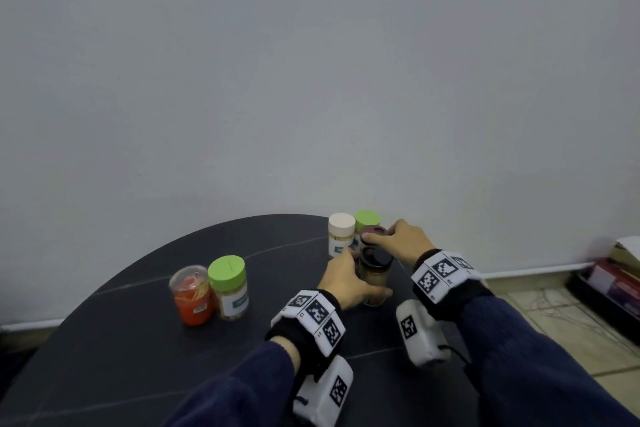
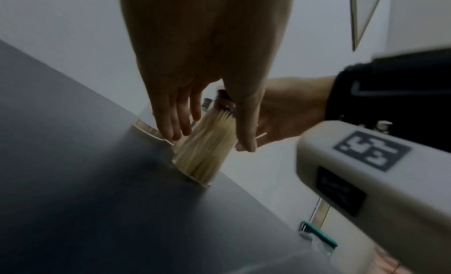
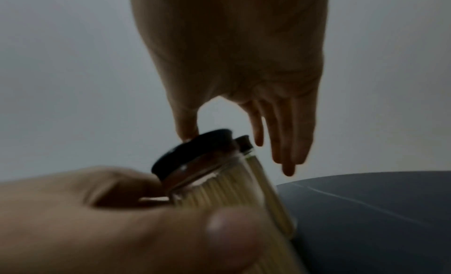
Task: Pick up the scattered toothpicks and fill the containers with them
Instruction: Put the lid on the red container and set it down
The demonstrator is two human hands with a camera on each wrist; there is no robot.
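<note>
A clear jar packed with toothpicks stands on the dark round table under a black lid. My left hand grips its body, thumb in front and fingers behind; the left wrist view shows the same hand round the jar. Just behind it stands a second jar with a brown lid. My right hand pinches that lid from above. In the right wrist view my right thumb and fingers straddle the brown lid, behind the black lid. I see no loose toothpicks.
A white-lidded jar and a green-lidded jar stand against the wall beside my hands. A red jar and another green-lidded jar stand at the left. Boxes lie on the tiled floor at the right.
</note>
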